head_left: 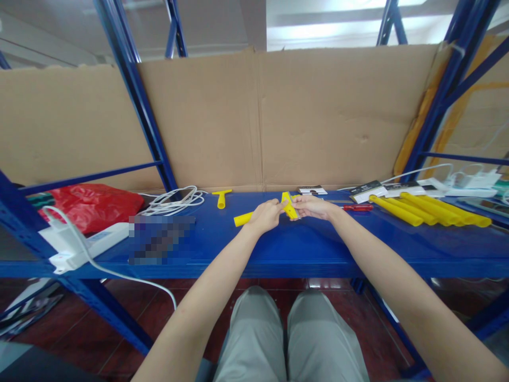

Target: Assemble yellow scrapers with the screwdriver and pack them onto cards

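Observation:
My left hand (267,216) is closed around the handle of a yellow scraper (243,219), whose handle end sticks out on the left. The scraper's broad head (289,206) shows between my two hands, with a thin greyish strip along its right side. My right hand (312,207) pinches the right side of that head; its fingertips are partly hidden. Farther back on the left, a yellow T-shaped piece (221,199) lies on the blue shelf (222,244). A red pen-like tool (358,208) rests right of my right hand.
Several yellow tubes (397,210) lie at the right, before black-and-white packets (368,191). Coiled white cable (178,201), a red plastic bag (93,204) and a white power strip (107,239) occupy the left. A cardboard panel (318,116) stands behind, between blue posts.

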Demonstrator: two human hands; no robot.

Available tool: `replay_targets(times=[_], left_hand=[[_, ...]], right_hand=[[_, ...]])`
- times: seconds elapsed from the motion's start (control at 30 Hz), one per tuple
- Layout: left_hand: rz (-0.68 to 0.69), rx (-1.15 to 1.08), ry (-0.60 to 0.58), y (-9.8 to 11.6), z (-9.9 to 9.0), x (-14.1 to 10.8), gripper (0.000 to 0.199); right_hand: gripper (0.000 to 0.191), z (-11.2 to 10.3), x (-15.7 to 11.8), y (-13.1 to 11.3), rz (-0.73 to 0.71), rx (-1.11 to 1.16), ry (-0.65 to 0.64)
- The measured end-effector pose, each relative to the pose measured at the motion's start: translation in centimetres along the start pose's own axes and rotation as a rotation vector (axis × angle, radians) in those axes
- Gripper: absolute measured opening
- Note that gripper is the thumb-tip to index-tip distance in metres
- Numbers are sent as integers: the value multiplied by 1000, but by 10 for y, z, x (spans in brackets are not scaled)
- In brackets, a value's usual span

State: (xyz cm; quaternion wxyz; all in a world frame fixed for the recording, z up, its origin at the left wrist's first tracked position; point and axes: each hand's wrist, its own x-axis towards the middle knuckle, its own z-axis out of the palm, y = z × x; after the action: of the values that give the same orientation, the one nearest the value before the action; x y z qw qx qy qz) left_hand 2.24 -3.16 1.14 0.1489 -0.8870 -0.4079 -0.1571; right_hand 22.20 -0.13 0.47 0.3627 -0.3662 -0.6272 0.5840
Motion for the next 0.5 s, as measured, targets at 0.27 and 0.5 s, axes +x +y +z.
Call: replay_targets(times=[0.27, 0.5], left_hand=[[6, -15, 20, -1, -1, -1, 46], [19, -32, 4, 0, -4, -2, 45]], right_hand=[[15, 3, 0, -2, -41, -29, 21], [23, 6, -1, -4, -28, -62, 50]])
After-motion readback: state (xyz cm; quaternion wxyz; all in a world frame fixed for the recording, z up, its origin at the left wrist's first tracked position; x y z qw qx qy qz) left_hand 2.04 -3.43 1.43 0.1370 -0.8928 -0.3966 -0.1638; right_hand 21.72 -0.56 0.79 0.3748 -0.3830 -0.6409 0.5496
